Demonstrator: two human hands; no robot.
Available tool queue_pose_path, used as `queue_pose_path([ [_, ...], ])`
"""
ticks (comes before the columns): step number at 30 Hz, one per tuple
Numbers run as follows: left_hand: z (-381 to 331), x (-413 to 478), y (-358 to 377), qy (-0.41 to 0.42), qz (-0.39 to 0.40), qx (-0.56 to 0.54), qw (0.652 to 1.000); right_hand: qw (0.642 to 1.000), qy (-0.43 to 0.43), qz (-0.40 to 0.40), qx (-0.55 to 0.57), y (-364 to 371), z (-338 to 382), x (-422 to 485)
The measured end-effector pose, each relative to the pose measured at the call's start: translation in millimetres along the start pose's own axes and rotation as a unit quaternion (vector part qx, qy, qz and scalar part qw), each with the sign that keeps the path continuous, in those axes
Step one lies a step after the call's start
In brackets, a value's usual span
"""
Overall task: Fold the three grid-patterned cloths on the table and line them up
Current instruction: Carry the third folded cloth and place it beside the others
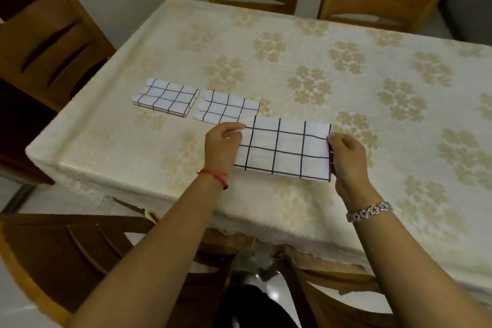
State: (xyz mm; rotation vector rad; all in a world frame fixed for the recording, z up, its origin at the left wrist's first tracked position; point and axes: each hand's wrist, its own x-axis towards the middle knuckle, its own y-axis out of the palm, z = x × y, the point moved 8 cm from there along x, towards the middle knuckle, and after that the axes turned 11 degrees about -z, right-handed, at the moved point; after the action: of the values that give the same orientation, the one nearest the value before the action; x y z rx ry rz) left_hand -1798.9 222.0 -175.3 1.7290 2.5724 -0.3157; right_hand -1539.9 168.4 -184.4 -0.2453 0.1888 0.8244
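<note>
Third grid cloth (286,150), a soft white rectangle with black lines, is stretched between both hands: left hand (222,145) pinches one short edge, right hand (347,158) the other. Two folded cloths (166,97) (226,106) lie side by side on the floral cream tablecloth (319,66).

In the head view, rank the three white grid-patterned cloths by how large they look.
1. The white black-grid cloth held between both hands: clearly largest, though also nearest the camera.
2 and 3. The middle folded grid cloth and the far-left folded grid cloth: alike, so unranked.
</note>
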Motion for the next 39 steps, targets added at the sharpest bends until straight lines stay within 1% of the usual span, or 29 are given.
queue_pose_path([
  [4, 6, 17, 28, 0.027, 0.029, 0.038, 0.999, 0.999, 0.021, -0.026, 0.005, -2, -12, 20],
  [8, 17, 34, 52, 0.033, 0.057, 0.069, 0.995, 0.999, 0.035, -0.04, -0.006, -1, -24, 38],
  [12, 27, 56, 78, 0.059, 0.08, 0.129, 0.987, 0.997, 0.034, -0.065, -0.026, 3, -34, 63],
  [17, 40, 81, 106, 0.091, 0.085, 0.197, 0.972, 0.994, 0.001, -0.089, -0.067, 13, -40, 94],
  [20, 44, 91, 119, 0.136, 0.071, 0.257, 0.954, 0.992, 0.003, -0.095, -0.079, 18, -46, 109],
  [26, 45, 104, 133, 0.205, 0.053, 0.338, 0.917, 0.99, -0.008, -0.078, -0.121, 27, -58, 127],
  [32, 44, 115, 137, 0.232, 0.041, 0.349, 0.907, 0.987, -0.014, -0.052, -0.151, 37, -56, 127],
  [39, 42, 120, 145, 0.262, 0.043, 0.376, 0.888, 0.981, -0.058, -0.034, -0.182, 45, -46, 127],
])
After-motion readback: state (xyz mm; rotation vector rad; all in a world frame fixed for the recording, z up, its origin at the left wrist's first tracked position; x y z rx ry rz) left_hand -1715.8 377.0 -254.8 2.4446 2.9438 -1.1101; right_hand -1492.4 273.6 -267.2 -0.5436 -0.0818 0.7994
